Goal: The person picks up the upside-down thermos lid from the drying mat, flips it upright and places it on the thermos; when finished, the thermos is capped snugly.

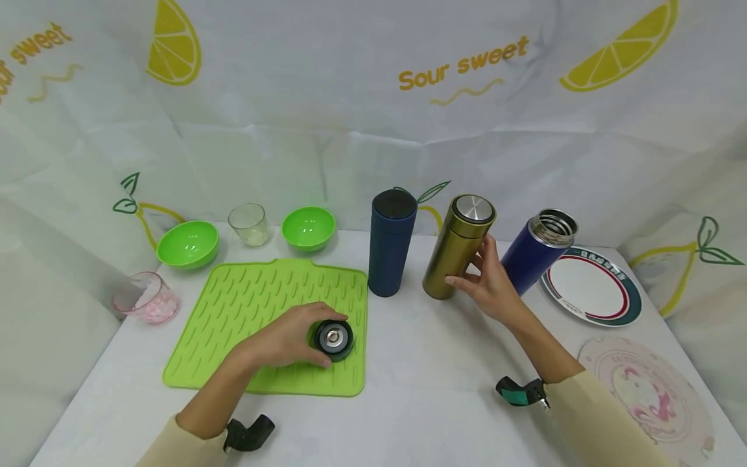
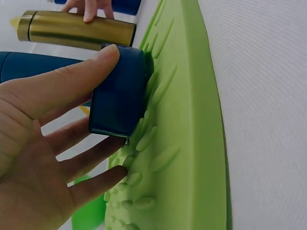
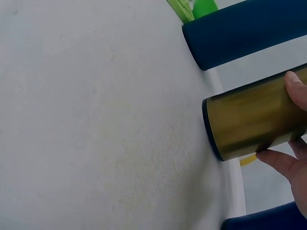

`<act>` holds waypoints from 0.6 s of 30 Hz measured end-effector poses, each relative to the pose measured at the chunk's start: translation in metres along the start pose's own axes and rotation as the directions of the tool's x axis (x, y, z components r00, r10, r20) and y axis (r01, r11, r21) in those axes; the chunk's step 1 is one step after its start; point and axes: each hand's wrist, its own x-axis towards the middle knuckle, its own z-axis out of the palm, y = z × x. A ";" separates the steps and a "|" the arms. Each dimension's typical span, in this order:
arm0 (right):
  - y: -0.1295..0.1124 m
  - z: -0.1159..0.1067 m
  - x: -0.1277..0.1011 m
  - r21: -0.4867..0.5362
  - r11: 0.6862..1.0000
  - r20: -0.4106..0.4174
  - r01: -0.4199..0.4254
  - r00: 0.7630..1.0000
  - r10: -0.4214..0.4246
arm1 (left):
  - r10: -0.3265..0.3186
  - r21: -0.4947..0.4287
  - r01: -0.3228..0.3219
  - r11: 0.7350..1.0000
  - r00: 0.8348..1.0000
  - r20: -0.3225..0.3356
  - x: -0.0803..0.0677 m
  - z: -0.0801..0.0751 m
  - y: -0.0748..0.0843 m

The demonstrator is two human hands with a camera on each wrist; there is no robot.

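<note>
Two hands, two grips on the desk
Left hand (image 1: 286, 340) pinches the dark lid (image 1: 333, 339) on the green mat (image 1: 245, 311), lower centre; right hand (image 1: 487, 285) grips the gold flask (image 1: 458, 246), centre right.

White table (image 1: 432, 363) with green mat (image 1: 245, 305), flasks

My head camera looks forward and down over the whole worktop (image 1: 432, 363), taking in both my arms and the backdrop behind the gold flask (image 1: 458, 250). The camera on my left wrist sits very near my left hand (image 2: 43, 143), facing along the green mat (image 2: 187, 120) toward the gold flask (image 2: 76, 29). My right wrist camera looks closely across the worktop (image 3: 96, 120) at that flask's base (image 3: 254, 122). All three views share the gold flask.
</note>
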 end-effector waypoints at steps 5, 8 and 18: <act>0.000 0.001 0.000 0.009 1.000 0.001 -0.011 1.000 0.011 | 0.001 0.008 0.000 1.000 1.000 -0.015 0.000 0.001 0.000; 0.000 0.001 -0.001 0.008 1.000 -0.001 -0.021 1.000 0.021 | -0.012 0.011 0.012 1.000 1.000 -0.015 0.001 0.001 0.002; -0.020 -0.004 -0.010 -0.031 0.991 0.014 -0.131 0.991 0.132 | -0.024 0.011 0.025 1.000 0.998 -0.061 0.010 -0.012 0.016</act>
